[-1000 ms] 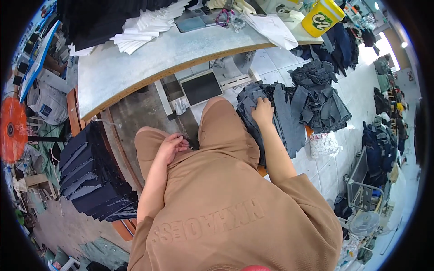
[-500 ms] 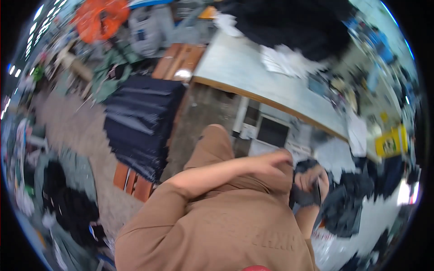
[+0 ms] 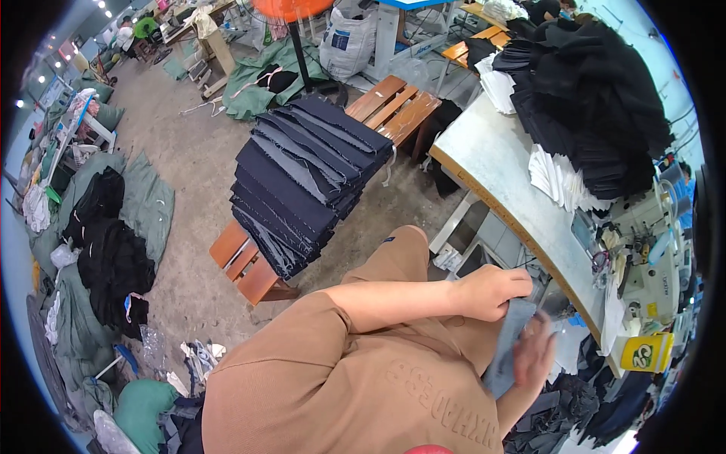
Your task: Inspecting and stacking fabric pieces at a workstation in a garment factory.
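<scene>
My left hand [image 3: 493,293] is closed on the upper end of a grey-blue denim piece [image 3: 501,368], its forearm crossing in front of my body. The fabric hangs beside my right thigh, over my lap. My right hand [image 3: 534,351] is at the piece's right edge, its fingers raised and smeared by motion, so its grip does not show. To my left, a stack of dark navy denim pieces [image 3: 302,170] lies fanned out on a wooden slatted bench [image 3: 240,261].
A pale worktable [image 3: 484,144] with a wooden edge stands at the right, bearing a heap of black fabric [image 3: 590,98] and white pieces [image 3: 556,178]. A sewing machine [image 3: 654,242] and a yellow container [image 3: 646,352] are farther right. Green sacks and dark cloth [image 3: 113,242] lie on the floor at left.
The view has swung, and the bench and table appear farther right. My left hand now grips the denim's upper end, and the right hand has shifted lower in the picture.
</scene>
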Available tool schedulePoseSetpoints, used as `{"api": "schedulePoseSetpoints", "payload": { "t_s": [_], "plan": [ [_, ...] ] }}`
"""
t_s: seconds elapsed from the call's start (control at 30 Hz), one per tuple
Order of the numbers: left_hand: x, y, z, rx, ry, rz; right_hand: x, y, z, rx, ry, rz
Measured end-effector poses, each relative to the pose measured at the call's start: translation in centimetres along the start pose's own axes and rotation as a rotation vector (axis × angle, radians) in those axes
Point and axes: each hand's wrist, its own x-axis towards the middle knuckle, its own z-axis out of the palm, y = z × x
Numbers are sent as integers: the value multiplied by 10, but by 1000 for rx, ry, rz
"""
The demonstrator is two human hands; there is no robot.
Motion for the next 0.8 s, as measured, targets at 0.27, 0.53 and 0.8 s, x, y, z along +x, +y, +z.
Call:
{"api": "schedulePoseSetpoints", "payload": {
  "t_s": [0.27, 0.53, 0.8],
  "plan": [
    [-4, -9, -17, 81, 35, -65, -10, 29, 0, -120, -28, 52],
    [-25, -16, 0, -1172, -485, -450, -8, 9, 5, -237, 3, -95],
    [-32, -10, 24, -1002, -658, -475, -15, -5, 11, -523, -191, -55]
  ]
}}
